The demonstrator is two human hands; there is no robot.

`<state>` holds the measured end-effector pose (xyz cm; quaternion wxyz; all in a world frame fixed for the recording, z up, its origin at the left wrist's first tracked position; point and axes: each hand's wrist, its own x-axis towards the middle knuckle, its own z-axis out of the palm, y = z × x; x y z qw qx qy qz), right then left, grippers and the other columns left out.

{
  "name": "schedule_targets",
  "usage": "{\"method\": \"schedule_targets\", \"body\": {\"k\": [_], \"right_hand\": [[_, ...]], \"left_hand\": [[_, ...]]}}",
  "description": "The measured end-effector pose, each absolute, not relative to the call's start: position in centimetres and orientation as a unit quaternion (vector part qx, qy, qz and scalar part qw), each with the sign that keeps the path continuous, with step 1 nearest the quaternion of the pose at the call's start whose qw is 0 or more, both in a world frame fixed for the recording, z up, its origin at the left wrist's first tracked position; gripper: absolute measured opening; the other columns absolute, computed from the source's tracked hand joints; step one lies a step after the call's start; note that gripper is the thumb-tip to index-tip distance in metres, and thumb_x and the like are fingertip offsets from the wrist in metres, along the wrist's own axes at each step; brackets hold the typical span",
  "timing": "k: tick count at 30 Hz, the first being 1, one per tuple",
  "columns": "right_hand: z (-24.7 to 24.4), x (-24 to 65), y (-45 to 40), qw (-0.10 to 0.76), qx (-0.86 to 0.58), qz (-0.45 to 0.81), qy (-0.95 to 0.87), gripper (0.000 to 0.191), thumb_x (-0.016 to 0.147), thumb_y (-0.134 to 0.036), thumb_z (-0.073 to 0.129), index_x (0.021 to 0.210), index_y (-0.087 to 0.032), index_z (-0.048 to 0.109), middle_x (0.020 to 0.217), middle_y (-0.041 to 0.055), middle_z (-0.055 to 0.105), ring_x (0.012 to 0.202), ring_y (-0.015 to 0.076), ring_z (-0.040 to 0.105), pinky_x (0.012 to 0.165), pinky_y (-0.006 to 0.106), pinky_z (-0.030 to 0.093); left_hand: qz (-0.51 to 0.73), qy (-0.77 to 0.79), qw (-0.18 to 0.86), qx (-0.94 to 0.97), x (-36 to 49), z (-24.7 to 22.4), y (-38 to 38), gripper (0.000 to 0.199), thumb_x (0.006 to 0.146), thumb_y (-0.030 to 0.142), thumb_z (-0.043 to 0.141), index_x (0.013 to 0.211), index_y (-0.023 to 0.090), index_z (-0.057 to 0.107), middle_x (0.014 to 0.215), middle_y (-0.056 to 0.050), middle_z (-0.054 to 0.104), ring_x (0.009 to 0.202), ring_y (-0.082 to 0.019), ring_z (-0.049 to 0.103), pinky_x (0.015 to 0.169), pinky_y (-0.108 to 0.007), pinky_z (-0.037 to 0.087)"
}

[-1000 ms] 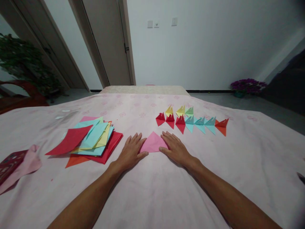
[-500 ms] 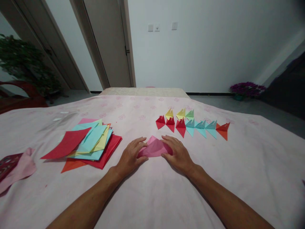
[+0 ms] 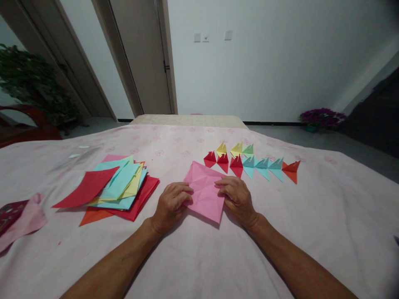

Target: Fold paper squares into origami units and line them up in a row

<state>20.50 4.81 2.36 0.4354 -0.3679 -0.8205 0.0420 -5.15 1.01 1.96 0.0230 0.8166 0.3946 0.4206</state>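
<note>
A pink sheet of paper, spread nearly flat with crease lines across it, lies between my hands with one corner toward me. My left hand pinches its left edge between thumb and fingers. At the opposite edge my right hand has its fingers curled and closed on the paper. Just beyond it stand several folded paper cranes in rows, among them a red crane, a light blue crane, a yellow crane and an orange crane.
To the left is a loose pile of coloured paper sheets, a red one on top. A dark red item with pink cloth lies at the far left. A pale pink tablecloth covers the table. Beyond are a door and purple flowers.
The pink paper has gone from a folded, peaked shape to an opened-out square. My fingers have curled in onto its two sides. The pile and cranes stay put.
</note>
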Motion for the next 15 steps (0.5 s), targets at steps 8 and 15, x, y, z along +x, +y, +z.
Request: {"method": "schedule_targets", "body": {"k": [8, 15], "right_hand": [[1.1, 20.8, 6.3, 0.443, -0.325, 0.137, -0.824, 0.023, 0.078, -0.007, 0.046, 0.079, -0.025, 0.06, 0.108, 0.0041, 0.071, 0.116, 0.0234, 0.058, 0.099, 0.046, 0.047], [1.5, 20.9, 5.8, 0.383, -0.366, 0.044, -0.847, 0.031, 0.087, -0.011, 0.05, 0.108, -0.025, 0.068, 0.117, 0.006, 0.07, 0.122, 0.0251, 0.055, 0.102, 0.048, 0.043]], "left_hand": [[0.426, 0.349, 0.145, 0.822, -5.6, 1.2, 1.6, 0.029, 0.085, 0.003, 0.048, 0.099, 0.021, 0.066, 0.114, -0.01, 0.067, 0.112, -0.02, 0.062, 0.094, -0.039, 0.054], [0.402, 0.329, 0.031, 0.854, -5.6, 1.3, 1.2, 0.028, 0.094, 0.011, 0.048, 0.114, 0.021, 0.065, 0.11, -0.012, 0.07, 0.109, -0.02, 0.064, 0.094, -0.039, 0.055]]}}
